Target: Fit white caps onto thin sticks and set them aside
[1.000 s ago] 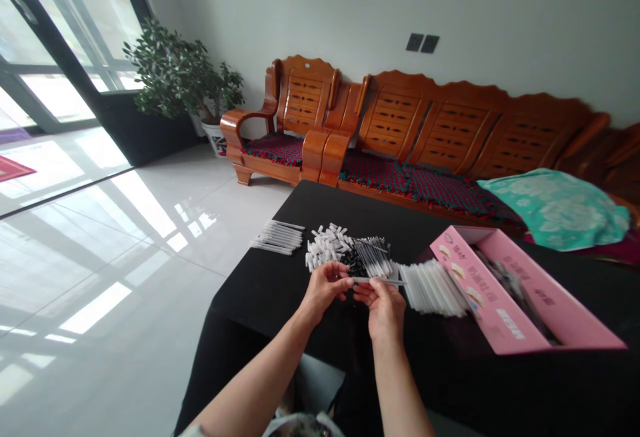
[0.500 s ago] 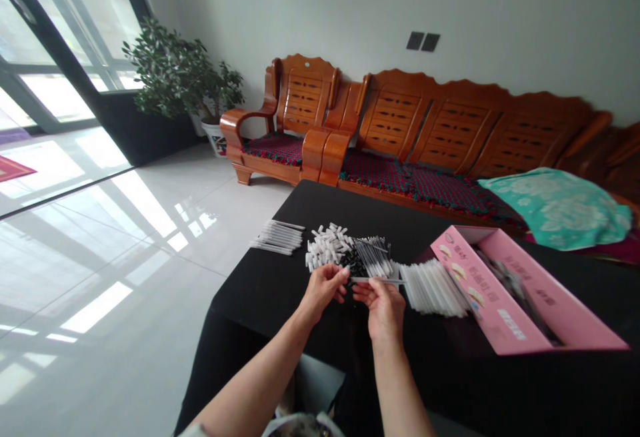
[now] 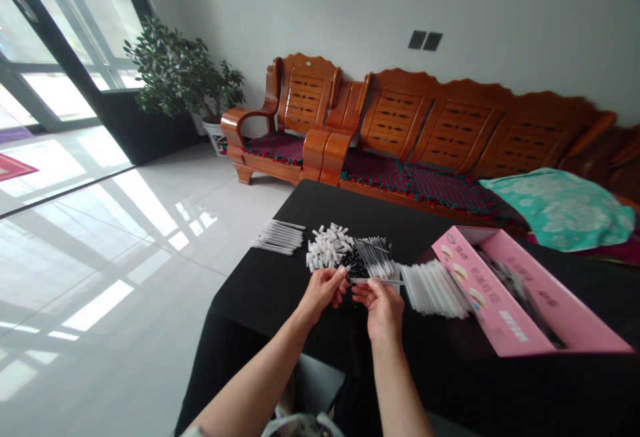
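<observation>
A thin pale tube (image 3: 384, 281) lies level in the right hand (image 3: 384, 309). Its long axis runs left to right, and its free end points toward the pink box (image 3: 505, 314). The right fingers are pinched on the end farther from the box. The left hand (image 3: 324, 289) meets that same end from the side away from the box, with its fingers curled and the tips drawn together almost against the right fingertips. Whether they hold some small piece is too small to tell. Both hands are at the tube, the right gripping it and the left just beside its near end.

Counted: one tube in hand, one box and two hands.

On the black bench (image 3: 270, 284) the stock lies in a line leading away from the box:
- Just beside the box is a fanned row of white tubes (image 3: 433, 288).
- Next comes a heap of thin dark-tipped rods (image 3: 375, 256).
- A small pile of black bits (image 3: 356, 266) follows, right above the hands.
- After it is a pile of white caps (image 3: 325, 249).
- Farthest from the box is a neat bundle of white sticks (image 3: 278, 236).

That makes five groups, each too many to count piece by piece. The box stands open with dark contents inside.
</observation>
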Motion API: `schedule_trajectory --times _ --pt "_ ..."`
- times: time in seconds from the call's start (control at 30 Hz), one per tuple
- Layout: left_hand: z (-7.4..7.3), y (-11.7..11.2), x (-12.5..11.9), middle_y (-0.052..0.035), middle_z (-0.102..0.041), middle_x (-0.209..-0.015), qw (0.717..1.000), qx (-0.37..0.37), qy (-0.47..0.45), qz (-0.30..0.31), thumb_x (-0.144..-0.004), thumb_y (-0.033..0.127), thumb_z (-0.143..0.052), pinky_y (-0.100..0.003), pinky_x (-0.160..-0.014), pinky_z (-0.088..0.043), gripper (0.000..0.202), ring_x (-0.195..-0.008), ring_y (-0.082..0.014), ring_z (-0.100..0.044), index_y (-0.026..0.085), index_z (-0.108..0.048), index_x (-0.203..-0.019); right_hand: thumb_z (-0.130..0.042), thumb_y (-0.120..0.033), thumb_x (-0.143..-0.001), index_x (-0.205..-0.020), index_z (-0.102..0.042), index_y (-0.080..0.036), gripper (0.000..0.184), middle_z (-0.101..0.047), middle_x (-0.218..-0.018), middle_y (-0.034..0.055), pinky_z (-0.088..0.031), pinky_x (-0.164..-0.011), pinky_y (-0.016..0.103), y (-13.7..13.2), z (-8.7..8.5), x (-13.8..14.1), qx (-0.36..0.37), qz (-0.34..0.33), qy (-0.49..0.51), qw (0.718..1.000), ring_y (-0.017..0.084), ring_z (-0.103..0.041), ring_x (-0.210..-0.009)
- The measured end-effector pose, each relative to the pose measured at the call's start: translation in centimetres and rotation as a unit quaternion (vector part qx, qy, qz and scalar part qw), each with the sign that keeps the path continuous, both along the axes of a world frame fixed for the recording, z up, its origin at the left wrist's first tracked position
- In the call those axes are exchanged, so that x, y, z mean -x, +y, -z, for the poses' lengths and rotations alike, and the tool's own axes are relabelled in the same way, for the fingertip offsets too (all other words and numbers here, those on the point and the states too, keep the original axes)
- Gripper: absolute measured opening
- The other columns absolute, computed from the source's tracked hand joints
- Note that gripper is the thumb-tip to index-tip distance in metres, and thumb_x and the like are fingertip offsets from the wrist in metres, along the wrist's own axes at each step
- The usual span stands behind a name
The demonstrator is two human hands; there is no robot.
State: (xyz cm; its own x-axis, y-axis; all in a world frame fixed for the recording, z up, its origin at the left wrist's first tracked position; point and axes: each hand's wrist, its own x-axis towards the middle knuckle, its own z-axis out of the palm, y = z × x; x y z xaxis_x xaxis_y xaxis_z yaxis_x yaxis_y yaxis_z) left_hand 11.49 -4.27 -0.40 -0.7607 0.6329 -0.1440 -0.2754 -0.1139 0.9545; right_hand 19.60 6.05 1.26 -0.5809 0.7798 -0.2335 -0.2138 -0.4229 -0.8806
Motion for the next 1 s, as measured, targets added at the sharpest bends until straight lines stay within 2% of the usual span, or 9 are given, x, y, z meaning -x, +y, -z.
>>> schedule_trajectory --times 0.13,0.23,0.3,0.43,0.53,0.7,0.8,0.9,1.0 --pt "0.0 -0.1 0.0 0.0019 -0.053 -0.050 1.000 -0.013 -0.006 0.006 -0.070 0.053 -0.074 -0.016 -0.036 -0.036 0.045 -0.041 -0.0062 -0.047 0.011 -0.058 -0.066 -0.073 -0.024 -0.060 -0.078 -0.059 -0.014 0.025 -0.072 -0.057 0.0071 -0.054 -0.042 0.026 0.0 0.1 0.0 -0.001 -0.002 0.001 1.000 0.021 -0.068 -0.048" --pt "-0.3 -0.3 0.0 0.0013 -0.060 -0.064 0.998 -0.060 -0.013 -0.002 -0.061 0.042 -0.084 -0.018 -0.045 -0.045 0.044 -0.050 -0.0076 -0.054 0.011 -0.063 -0.084 -0.073 -0.024 -0.061 -0.078 -0.059 -0.014 0.025 -0.072 -0.058 0.0069 -0.054 -0.042 0.025 0.0 0.2 0.0 0.000 -0.002 0.002 1.000 0.021 -0.069 -0.049" --pt "-0.4 -0.3 0.1 0.0000 -0.062 -0.073 0.998 -0.068 -0.014 -0.008 -0.061 0.043 -0.084 -0.019 -0.046 -0.048 0.050 -0.054 -0.0089 -0.057 0.013 -0.064 -0.095 -0.073 -0.024 -0.061 -0.078 -0.059 -0.015 0.025 -0.072 -0.058 0.0066 -0.053 -0.041 0.025 0.0 0.2 0.0 0.002 -0.004 0.000 1.000 0.021 -0.069 -0.049" --pt "0.0 -0.2 0.0 -0.0007 -0.057 -0.060 1.000 -0.009 -0.008 0.012 -0.078 0.059 -0.064 -0.017 -0.036 -0.039 0.048 -0.043 -0.0074 -0.050 0.010 -0.063 -0.075 -0.074 -0.024 -0.060 -0.078 -0.059 -0.015 0.025 -0.072 -0.057 0.0060 -0.054 -0.041 0.025 -0.1 0.2 0.0 0.003 -0.001 -0.003 1.000 0.021 -0.069 -0.049" --pt "0.2 -0.2 -0.1 0.0006 -0.054 -0.052 1.000 0.006 -0.002 0.020 -0.074 0.057 -0.069 -0.016 -0.034 -0.034 0.047 -0.039 -0.0062 -0.046 0.011 -0.060 -0.067 -0.074 -0.024 -0.059 -0.078 -0.059 -0.015 0.025 -0.071 -0.056 0.0061 -0.054 -0.041 0.025 -0.1 0.1 -0.1 0.003 0.000 -0.004 1.000 0.020 -0.068 -0.047" --pt "-0.1 -0.2 -0.2 0.0020 -0.055 -0.051 1.000 -0.027 -0.010 0.007 -0.063 0.047 -0.082 -0.016 -0.040 -0.041 0.042 -0.043 -0.0071 -0.049 0.011 -0.061 -0.071 -0.074 -0.025 -0.059 -0.077 -0.059 -0.014 0.026 -0.071 -0.056 0.0060 -0.053 -0.041 0.025 -0.1 0.1 -0.2 0.006 0.002 -0.009 1.000 0.020 -0.067 -0.046" --pt "-0.1 -0.3 -0.2 0.0008 -0.057 -0.054 1.000 -0.021 -0.013 0.005 -0.066 0.051 -0.078 -0.018 -0.039 -0.042 0.043 -0.044 -0.0081 -0.051 0.012 -0.062 -0.073 -0.074 -0.025 -0.060 -0.077 -0.059 -0.015 0.025 -0.071 -0.056 0.0049 -0.053 -0.041 0.025 0.0 0.4 -0.2 0.004 -0.002 -0.012 1.000 0.020 -0.068 -0.047" --pt "0.2 -0.2 -0.3 0.0004 -0.056 -0.052 1.000 -0.003 -0.010 0.013 -0.072 0.056 -0.071 -0.017 -0.035 -0.037 0.046 -0.040 -0.0072 -0.047 0.012 -0.059 -0.066 -0.074 -0.025 -0.061 -0.078 -0.059 -0.015 0.025 -0.071 -0.057 0.0056 -0.054 -0.041 0.026 0.2 1.0 -0.2 0.001 -0.014 -0.020 1.000 0.022 -0.069 -0.049" --pt "0.6 -0.2 -0.3 0.0014 -0.055 -0.050 1.000 0.005 -0.004 0.009 -0.068 0.053 -0.075 -0.017 -0.035 -0.034 0.044 -0.038 -0.0064 -0.045 0.013 -0.057 -0.063 -0.074 -0.026 -0.063 -0.078 -0.058 -0.016 0.024 -0.071 -0.057 0.0059 -0.054 -0.042 0.026 0.4 1.4 -0.2 -0.001 -0.022 -0.026 0.999 0.022 -0.069 -0.049"
